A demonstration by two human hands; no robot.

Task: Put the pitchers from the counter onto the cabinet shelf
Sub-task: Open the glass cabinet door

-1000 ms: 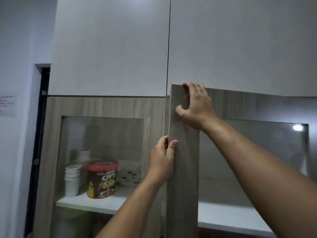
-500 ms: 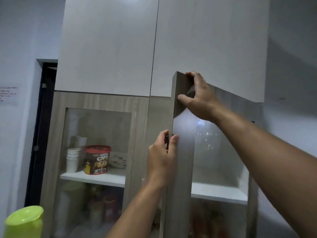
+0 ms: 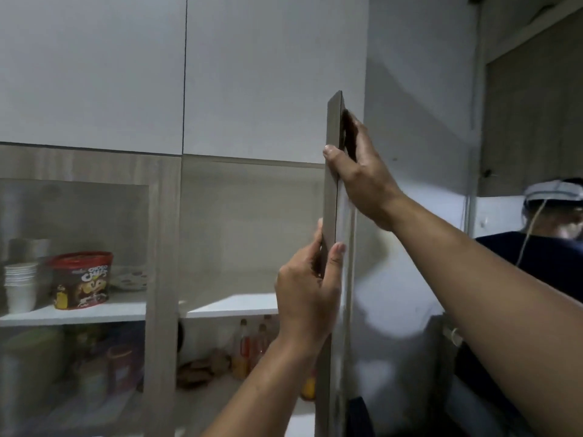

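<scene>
The right-hand cabinet door, wood-framed with glass, stands swung out, seen almost edge-on. My right hand grips its upper edge near the top corner. My left hand pinches the same edge lower down. Behind the door the white upper shelf of the open compartment lies bare. No pitcher is in view.
Behind the shut left glass door sit stacked paper cups, a red-lidded Choco Chips tub and a plate. Bottles and food stand on the lower shelf. Another person stands at the right.
The door has swung from nearly shut to wide open, both hands staying on its edge. The view has shifted right, bringing the open compartment and the other person into sight.
</scene>
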